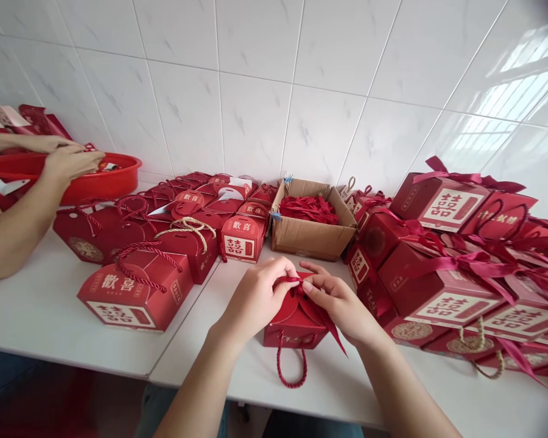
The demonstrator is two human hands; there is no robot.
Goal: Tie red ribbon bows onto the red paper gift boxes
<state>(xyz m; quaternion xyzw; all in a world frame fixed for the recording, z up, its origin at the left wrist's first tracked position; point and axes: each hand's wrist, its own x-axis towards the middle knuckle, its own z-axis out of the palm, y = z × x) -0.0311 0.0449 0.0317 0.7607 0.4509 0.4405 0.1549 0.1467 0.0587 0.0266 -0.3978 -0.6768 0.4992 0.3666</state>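
Note:
A red gift box (296, 322) stands on the white table in front of me, its rope handle (292, 384) hanging down toward the table's front edge. Across its top runs a dark red ribbon (331, 331), with one tail trailing to the right. My left hand (267, 289) pinches the ribbon between thumb and fingertips above the box lid. From the other side my right hand (335, 298) grips the same ribbon near its middle, thumb against index finger. Both hands almost touch, and they partly cover the knot area.
Behind the box is a cardboard carton (313, 238) of red ribbons. Stacked gift boxes with bows (456, 207) rise on the right; others (137, 286) crowd the left. A co-worker's hands (68, 161) are over a red basin (123, 176). A tiled wall (256, 115) bounds the back.

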